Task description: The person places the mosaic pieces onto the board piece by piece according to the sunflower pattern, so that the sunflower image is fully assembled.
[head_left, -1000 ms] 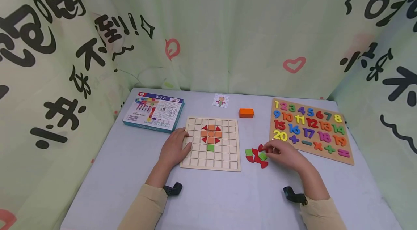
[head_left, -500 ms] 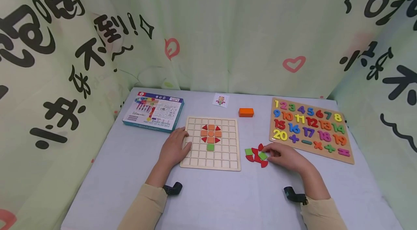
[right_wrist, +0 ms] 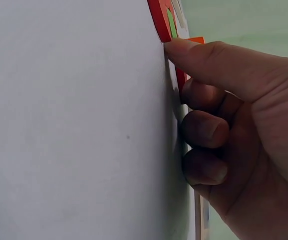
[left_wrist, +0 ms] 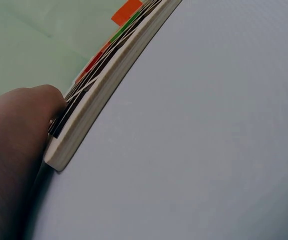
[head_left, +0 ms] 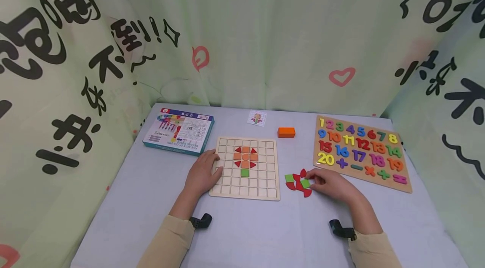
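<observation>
The grid board is pale, matt unfinished wood, as is the number puzzle board. The table looks smooth and matt; the box is glossy printed card; the backdrop is printed cloth.

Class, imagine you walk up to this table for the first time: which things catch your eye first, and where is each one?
The number board with its bright coloured digits stands out at the right of the table. In the middle lies a wooden grid board bearing an orange, red and green flower pattern, with the left hand resting on its left edge. Between the two boards, the right hand touches a small heap of red and green pieces.
</observation>
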`<act>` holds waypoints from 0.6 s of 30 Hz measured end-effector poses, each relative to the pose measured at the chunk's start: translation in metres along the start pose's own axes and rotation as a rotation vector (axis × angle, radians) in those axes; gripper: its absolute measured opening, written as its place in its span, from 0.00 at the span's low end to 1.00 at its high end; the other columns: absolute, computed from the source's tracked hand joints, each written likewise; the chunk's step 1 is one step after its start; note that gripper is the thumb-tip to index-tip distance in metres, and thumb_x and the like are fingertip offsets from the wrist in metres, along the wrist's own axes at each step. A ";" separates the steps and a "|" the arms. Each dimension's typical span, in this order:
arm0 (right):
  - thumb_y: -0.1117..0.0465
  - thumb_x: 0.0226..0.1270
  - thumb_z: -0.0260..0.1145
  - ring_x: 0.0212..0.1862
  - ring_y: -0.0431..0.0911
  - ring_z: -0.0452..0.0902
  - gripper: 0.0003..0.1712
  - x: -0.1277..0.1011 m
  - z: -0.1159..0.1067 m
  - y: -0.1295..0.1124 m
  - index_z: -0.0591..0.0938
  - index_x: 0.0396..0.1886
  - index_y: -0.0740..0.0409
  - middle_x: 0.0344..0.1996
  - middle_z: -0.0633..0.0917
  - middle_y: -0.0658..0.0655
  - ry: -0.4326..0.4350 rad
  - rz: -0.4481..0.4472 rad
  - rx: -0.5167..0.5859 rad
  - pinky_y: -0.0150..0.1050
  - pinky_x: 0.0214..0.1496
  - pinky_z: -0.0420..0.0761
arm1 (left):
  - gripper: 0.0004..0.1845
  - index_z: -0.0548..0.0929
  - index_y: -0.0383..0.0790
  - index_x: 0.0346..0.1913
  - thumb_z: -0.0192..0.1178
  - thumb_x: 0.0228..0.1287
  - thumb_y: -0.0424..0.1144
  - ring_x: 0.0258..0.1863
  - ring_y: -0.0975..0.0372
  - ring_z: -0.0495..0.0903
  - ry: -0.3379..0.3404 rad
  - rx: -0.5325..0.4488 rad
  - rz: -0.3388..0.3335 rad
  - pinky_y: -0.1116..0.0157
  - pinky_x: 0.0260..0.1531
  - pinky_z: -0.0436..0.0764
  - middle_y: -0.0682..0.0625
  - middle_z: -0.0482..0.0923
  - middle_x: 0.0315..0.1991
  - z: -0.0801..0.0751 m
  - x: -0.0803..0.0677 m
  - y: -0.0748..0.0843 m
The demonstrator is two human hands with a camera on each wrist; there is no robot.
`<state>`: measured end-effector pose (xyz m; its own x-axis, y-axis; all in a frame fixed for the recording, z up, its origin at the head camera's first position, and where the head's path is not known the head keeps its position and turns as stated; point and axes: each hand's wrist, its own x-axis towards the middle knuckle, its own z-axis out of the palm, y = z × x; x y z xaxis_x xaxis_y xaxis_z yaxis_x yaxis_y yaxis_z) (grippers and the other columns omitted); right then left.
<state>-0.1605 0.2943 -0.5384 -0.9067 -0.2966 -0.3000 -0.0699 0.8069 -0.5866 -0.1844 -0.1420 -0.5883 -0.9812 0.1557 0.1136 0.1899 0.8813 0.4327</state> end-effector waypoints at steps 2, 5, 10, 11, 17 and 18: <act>0.54 0.64 0.70 0.37 0.44 0.70 0.15 0.000 0.001 0.001 0.82 0.50 0.44 0.30 0.75 0.50 0.000 0.000 -0.007 0.33 0.33 0.74 | 0.23 0.77 0.43 0.58 0.57 0.67 0.54 0.74 0.54 0.63 -0.001 0.001 -0.001 0.55 0.74 0.65 0.47 0.66 0.73 0.000 0.000 0.000; 0.54 0.64 0.70 0.35 0.43 0.70 0.14 0.001 0.001 0.003 0.82 0.49 0.44 0.28 0.74 0.49 0.003 -0.014 -0.018 0.32 0.31 0.73 | 0.23 0.77 0.43 0.57 0.58 0.66 0.54 0.74 0.54 0.63 0.002 -0.003 -0.008 0.55 0.74 0.65 0.47 0.66 0.73 -0.001 0.000 0.001; 0.54 0.64 0.70 0.33 0.43 0.71 0.13 0.001 -0.001 0.005 0.81 0.48 0.45 0.27 0.74 0.49 0.016 -0.038 -0.010 0.31 0.30 0.72 | 0.22 0.78 0.44 0.57 0.58 0.66 0.53 0.74 0.54 0.63 0.015 -0.002 -0.008 0.54 0.74 0.66 0.47 0.66 0.73 0.000 0.000 0.001; 0.53 0.64 0.71 0.33 0.43 0.71 0.13 0.001 -0.001 0.005 0.81 0.47 0.44 0.26 0.74 0.49 0.019 -0.033 -0.007 0.31 0.30 0.73 | 0.22 0.77 0.44 0.57 0.58 0.66 0.53 0.74 0.54 0.63 0.016 0.001 -0.008 0.54 0.74 0.66 0.48 0.66 0.73 0.000 0.000 0.001; 0.53 0.63 0.71 0.32 0.42 0.71 0.13 0.001 -0.002 -0.003 0.81 0.46 0.45 0.25 0.74 0.48 0.066 -0.086 -0.014 0.30 0.30 0.74 | 0.22 0.77 0.44 0.57 0.58 0.66 0.53 0.74 0.54 0.63 0.015 0.004 -0.011 0.54 0.74 0.66 0.48 0.66 0.72 0.001 0.000 0.001; 0.53 0.63 0.71 0.31 0.41 0.71 0.13 0.001 -0.002 -0.005 0.81 0.46 0.46 0.25 0.74 0.47 0.077 -0.103 -0.017 0.30 0.29 0.74 | 0.22 0.77 0.44 0.57 0.58 0.66 0.53 0.74 0.54 0.63 0.015 -0.001 -0.011 0.54 0.74 0.66 0.48 0.66 0.72 0.000 -0.001 0.001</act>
<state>-0.1623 0.2907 -0.5341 -0.9236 -0.3385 -0.1799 -0.1705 0.7830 -0.5982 -0.1836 -0.1406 -0.5881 -0.9827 0.1389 0.1223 0.1789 0.8827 0.4346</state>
